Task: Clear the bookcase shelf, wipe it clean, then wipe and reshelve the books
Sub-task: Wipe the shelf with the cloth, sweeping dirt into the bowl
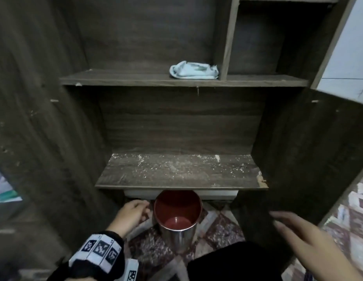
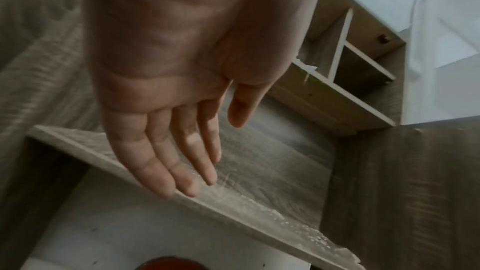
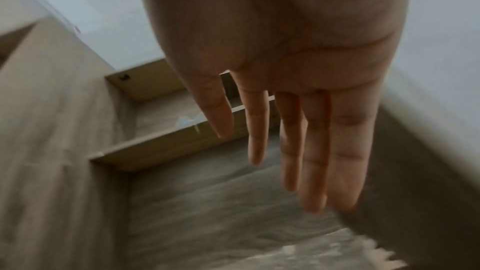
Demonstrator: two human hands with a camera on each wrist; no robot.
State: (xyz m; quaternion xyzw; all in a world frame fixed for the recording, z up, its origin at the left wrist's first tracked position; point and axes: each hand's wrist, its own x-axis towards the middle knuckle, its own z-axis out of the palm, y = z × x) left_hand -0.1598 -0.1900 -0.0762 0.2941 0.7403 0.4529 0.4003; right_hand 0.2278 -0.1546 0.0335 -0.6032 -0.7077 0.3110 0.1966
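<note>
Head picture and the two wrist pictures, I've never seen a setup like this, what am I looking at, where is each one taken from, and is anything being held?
No machine here: a person wears three cameras. The head view looks down into a dark wooden bookcase. The wrist views look out from each wrist, over the open palm. The left hand is low beside a steel cup with a red inside, which stands on the patterned floor; whether they touch is unclear. The right hand is spread in the air. Neither holds anything. A crumpled pale cloth lies on the upper shelf; the lower shelf is speckled with whitish dust.
</note>
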